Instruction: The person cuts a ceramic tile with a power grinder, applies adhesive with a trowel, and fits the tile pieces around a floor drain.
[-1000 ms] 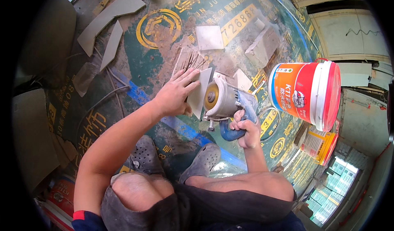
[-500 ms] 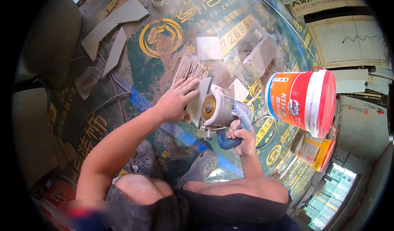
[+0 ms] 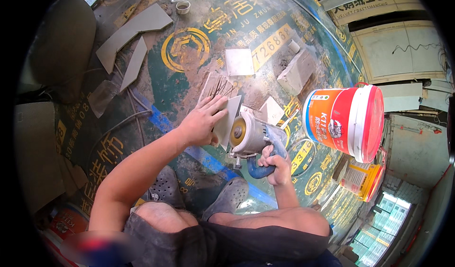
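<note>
My left hand is closed on a thin, pale tile piece, held tilted on edge with the fingers over its left face. Beside it, my right hand grips the blue rear handle of a handheld tile cutter with a silvery body. The cutter's round yellowish disc faces the tile from the right. Whether disc and tile touch I cannot tell. Just beyond my left fingers lies a block with grooves cut across its top. The tile partly hides the near floor.
A red and orange bucket stands close right, with a yellow one behind. Ahead lie a square white tile, a dusty block and a tile offcut. Long tile strips and a cable lie left.
The whole view has shifted slightly, so most things sit a little lower in it. Both hands keep their hold on tile and cutter, with hardly any movement between them.
</note>
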`<state>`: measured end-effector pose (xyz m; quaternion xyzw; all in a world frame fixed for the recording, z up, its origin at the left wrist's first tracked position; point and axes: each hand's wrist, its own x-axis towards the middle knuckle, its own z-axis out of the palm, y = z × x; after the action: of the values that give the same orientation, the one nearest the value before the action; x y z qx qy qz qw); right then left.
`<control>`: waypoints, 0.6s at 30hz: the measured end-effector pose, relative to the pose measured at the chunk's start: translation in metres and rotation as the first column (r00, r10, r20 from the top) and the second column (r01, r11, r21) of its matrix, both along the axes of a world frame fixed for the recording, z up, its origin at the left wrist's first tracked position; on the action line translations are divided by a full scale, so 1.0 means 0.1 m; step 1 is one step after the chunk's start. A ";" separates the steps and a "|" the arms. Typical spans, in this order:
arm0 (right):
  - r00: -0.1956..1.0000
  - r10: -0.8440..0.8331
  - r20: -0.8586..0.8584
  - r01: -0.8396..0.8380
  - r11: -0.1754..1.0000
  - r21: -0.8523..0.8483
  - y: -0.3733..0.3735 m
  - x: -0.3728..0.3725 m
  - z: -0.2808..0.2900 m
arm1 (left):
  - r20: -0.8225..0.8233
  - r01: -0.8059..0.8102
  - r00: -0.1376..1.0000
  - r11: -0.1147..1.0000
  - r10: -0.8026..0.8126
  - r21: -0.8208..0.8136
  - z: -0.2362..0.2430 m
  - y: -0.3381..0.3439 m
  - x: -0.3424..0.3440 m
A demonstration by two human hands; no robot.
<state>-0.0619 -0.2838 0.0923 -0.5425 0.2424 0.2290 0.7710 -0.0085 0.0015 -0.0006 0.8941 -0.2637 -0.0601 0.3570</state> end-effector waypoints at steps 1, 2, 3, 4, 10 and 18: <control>1.000 0.001 -0.001 -0.001 1.000 -0.005 0.00 -0.01 0.00 | -0.001 0.000 1.000 1.000 0.000 0.002 0.00 0.00 0.00; 1.000 0.003 -0.003 -0.003 1.000 -0.009 0.00 -0.01 0.00 | 0.000 -0.001 1.000 1.000 0.001 0.002 0.00 0.00 0.00; 1.000 0.005 -0.004 -0.005 1.000 -0.012 0.00 -0.02 0.00 | 0.000 -0.002 1.000 1.000 0.002 0.002 0.00 0.00 -0.01; 1.000 0.004 -0.009 -0.004 1.000 -0.011 0.00 -0.02 0.00 | 0.001 -0.004 1.000 1.000 0.004 0.002 0.00 0.00 -0.01; 1.000 0.009 -0.017 -0.009 1.000 0.003 -0.01 -0.03 0.02 | 0.013 0.008 1.000 0.999 -0.008 0.044 0.05 -0.02 0.00; 0.999 0.020 -0.032 -0.020 1.000 0.004 -0.02 -0.05 0.02 | 0.008 0.000 1.000 0.999 -0.001 0.037 0.03 -0.01 -0.01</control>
<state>-0.0669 -0.2858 0.0942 -0.5398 0.2489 0.2457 0.7657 -0.0097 0.0005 0.0026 0.9007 -0.2643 -0.0614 0.3393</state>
